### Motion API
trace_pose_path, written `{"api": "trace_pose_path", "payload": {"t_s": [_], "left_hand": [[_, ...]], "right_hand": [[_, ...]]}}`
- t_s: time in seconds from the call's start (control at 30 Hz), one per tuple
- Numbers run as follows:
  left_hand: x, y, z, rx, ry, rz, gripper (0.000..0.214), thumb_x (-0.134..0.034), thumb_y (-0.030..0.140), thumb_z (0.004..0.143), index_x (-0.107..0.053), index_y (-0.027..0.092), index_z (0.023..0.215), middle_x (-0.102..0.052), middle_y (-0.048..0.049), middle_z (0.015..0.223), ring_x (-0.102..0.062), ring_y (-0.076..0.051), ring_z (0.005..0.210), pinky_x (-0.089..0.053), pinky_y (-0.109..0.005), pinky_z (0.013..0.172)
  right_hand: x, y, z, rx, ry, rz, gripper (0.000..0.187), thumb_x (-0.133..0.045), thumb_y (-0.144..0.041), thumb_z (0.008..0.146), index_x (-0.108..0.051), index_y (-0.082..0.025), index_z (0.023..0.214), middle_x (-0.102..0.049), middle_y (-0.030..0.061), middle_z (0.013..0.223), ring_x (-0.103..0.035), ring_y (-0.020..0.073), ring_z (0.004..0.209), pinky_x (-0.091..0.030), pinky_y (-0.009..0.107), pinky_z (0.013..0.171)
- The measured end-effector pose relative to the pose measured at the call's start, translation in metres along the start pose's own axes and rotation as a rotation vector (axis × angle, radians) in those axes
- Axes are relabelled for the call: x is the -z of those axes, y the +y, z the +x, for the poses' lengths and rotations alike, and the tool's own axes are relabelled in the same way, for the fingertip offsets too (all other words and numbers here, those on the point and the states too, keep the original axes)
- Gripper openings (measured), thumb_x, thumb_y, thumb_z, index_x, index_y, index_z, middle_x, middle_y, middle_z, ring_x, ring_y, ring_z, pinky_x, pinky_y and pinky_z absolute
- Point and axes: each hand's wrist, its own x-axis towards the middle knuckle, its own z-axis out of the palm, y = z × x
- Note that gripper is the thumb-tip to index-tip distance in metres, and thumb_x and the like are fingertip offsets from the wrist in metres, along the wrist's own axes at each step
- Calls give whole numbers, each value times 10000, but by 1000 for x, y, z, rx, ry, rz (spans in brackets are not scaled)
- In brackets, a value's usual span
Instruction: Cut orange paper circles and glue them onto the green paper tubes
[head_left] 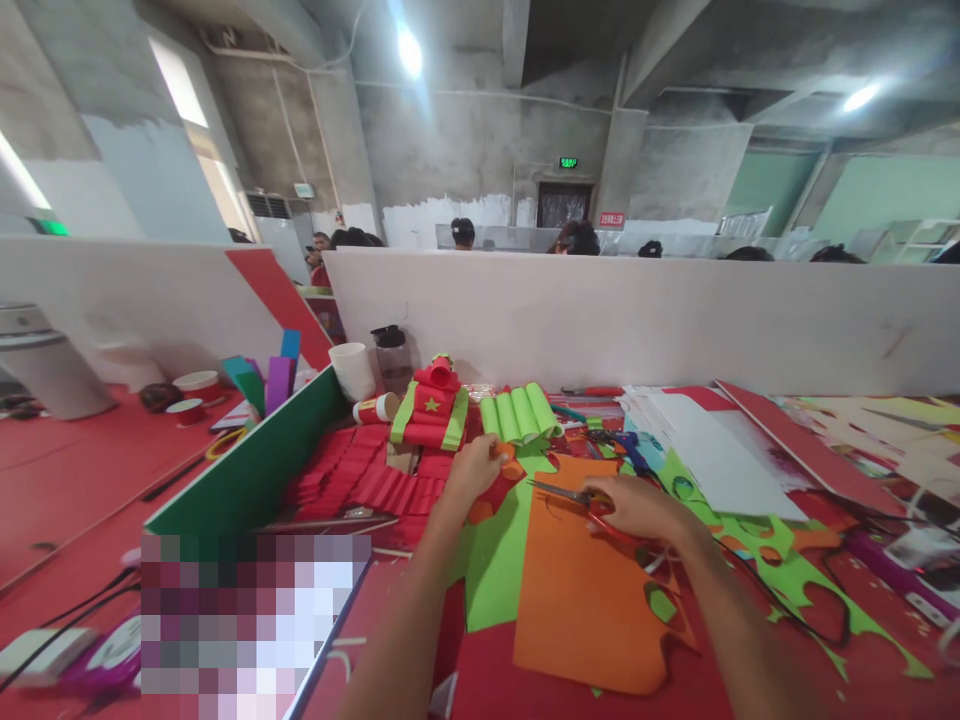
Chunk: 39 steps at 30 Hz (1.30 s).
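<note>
My right hand [634, 505] is closed round a pair of scissors [559, 490], whose metal blades point left over a large orange sheet [585, 600] with cut edges. My left hand [474, 468] is closed in a pinch on a small orange piece [511, 462], just left of the blade tips. Beneath the hands a bright green sheet [495, 570] lies partly under the orange one. Behind my left hand stands a red paper model [429, 405] with green strips and a yellow star. Rolled green paper [521, 412] lies beside it.
Folded red paper strips [352, 475] lie along a dark green board [255, 450] on the left. White sheets [720, 450] and green offcuts [817, 610] cover the right side. A white partition [637, 320] stands behind, with a cup [352, 370] and bottle [391, 355] before it.
</note>
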Motion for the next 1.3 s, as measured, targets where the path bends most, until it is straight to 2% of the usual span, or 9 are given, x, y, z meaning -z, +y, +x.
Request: {"api": "trace_pose_path", "payload": {"t_s": [0.17, 0.37, 0.5, 0.7, 0.8, 0.9, 1.03, 1.13, 1.3], "left_hand": [[-11, -4, -2, 33, -91, 99, 72, -654, 263, 814, -671, 208, 771, -717, -64, 796, -659, -234, 766, -346, -270, 635], [-26, -8, -1, 42, -123, 102, 206, -682, 255, 807, -701, 192, 1001, -757, -113, 997, -688, -261, 925, -400, -278, 689], [-30, -8, 0, 58, -129, 153, 252, -678, 286, 823, -698, 198, 1058, -749, -128, 1056, -689, -280, 965, -416, -294, 714], [-34, -8, 1, 64, -109, 150, 146, -676, 254, 820, -689, 187, 950, -728, -118, 1084, -682, -257, 962, -428, -291, 744], [-35, -8, 1, 42, -97, 127, 205, -685, 244, 814, -681, 181, 1009, -712, -119, 1140, -670, -256, 1016, -431, -288, 777], [-35, -9, 2, 41, -116, 116, 248, -683, 243, 816, -677, 176, 1055, -714, -117, 1126, -667, -256, 1015, -426, -286, 763], [-35, -9, 2, 46, -127, 124, 174, -666, 237, 810, -685, 162, 966, -725, -118, 1005, -675, -252, 900, -409, -283, 688], [-36, -9, 3, 32, -134, 144, 119, -638, 215, 811, -679, 164, 911, -721, -120, 996, -672, -250, 887, -404, -283, 676], [-36, -9, 3, 29, -140, 104, 219, -650, 187, 800, -679, 185, 1017, -722, -112, 1101, -671, -253, 993, -427, -288, 757]], "right_hand": [[5, 4, -7, 19, -59, -29, 373, -614, -148, 756, -695, -266, 1100, -747, 44, 1058, -681, 237, 934, -404, 251, 685], [11, 10, -16, -116, -98, -26, 498, -586, -77, 690, -705, -275, 1130, -740, 38, 961, -678, 208, 789, -389, 241, 618], [12, 14, -16, -101, -89, -5, 475, -621, -107, 679, -733, -282, 1106, -741, 37, 983, -677, 218, 833, -395, 238, 622], [12, 15, -14, -52, -88, 19, 401, -618, -132, 705, -759, -273, 1052, -750, 20, 830, -672, 202, 740, -388, 238, 598], [11, 18, -13, -35, -79, 8, 377, -627, -169, 734, -768, -269, 1069, -760, 33, 863, -682, 212, 767, -408, 246, 624], [10, 21, -11, -27, -52, -24, 351, -616, -208, 776, -771, -263, 1086, -765, 60, 995, -694, 238, 890, -446, 264, 712], [7, 19, -7, -31, 45, -77, 313, -570, -246, 843, -758, -253, 1093, -746, 75, 1115, -674, 256, 1026, -453, 288, 821], [5, 12, -4, -62, 97, -80, 319, -543, -256, 873, -732, -238, 1130, -738, 84, 1131, -679, 251, 992, -449, 294, 805], [1, -2, 1, -77, 142, -54, 307, -529, -267, 897, -714, -235, 1140, -748, 77, 1045, -686, 237, 905, -435, 282, 740]]}}
